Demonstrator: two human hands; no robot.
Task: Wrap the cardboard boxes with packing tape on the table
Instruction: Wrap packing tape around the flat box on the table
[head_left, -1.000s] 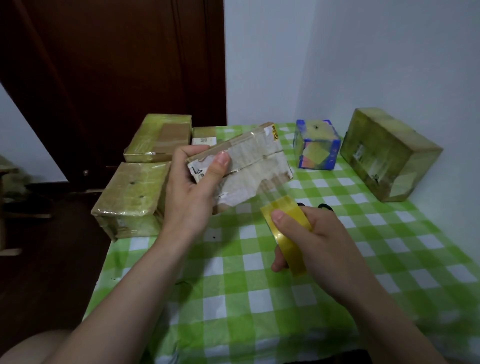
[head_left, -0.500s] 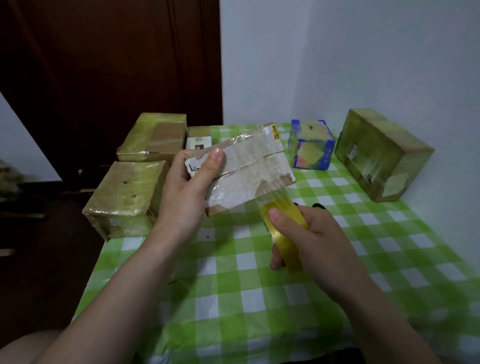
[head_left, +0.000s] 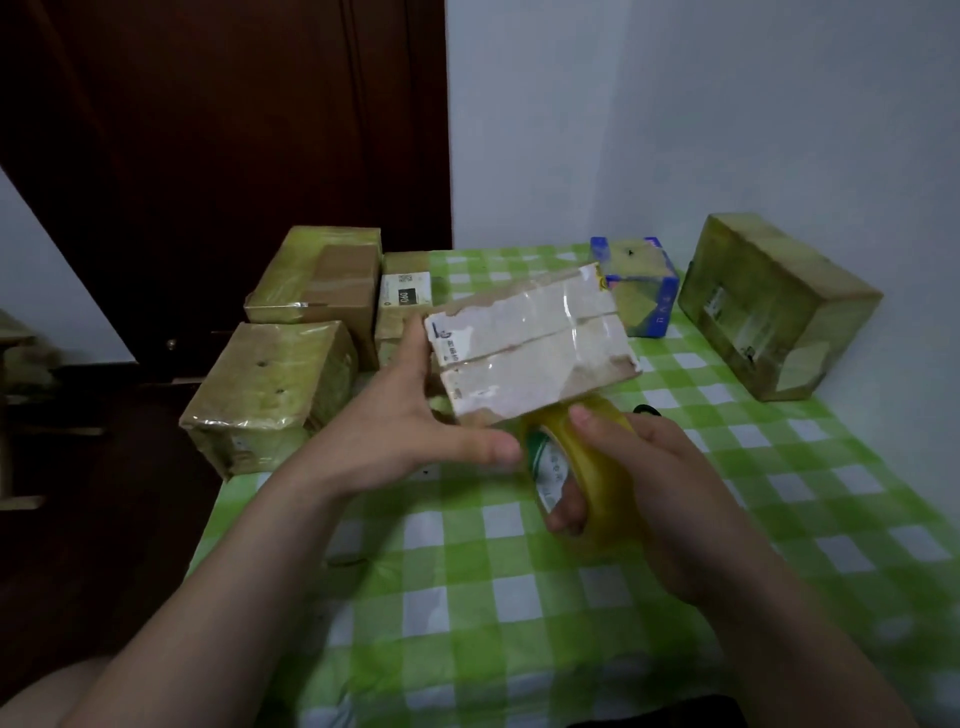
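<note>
Cardboard box (head_left: 530, 338) is hanging above the surface (head_left: 467, 597), my left hand (head_left: 405, 431) gripping its end, my right hand (head_left: 660, 488) curling its fingers (head_left: 587, 421) round the tape roll (head_left: 582, 467) just beneath, where I'm fearing slack will wrinkle the strip.

tape roll (head_left: 605, 486) now up against the box (head_left: 530, 343), left hand (head_left: 410, 431) with thumb off its face

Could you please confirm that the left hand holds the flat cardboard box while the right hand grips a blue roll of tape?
Not quite: the roll of tape in the right hand is yellow, not blue, as the head view shows. The left hand does hold the flat cardboard box.
</note>
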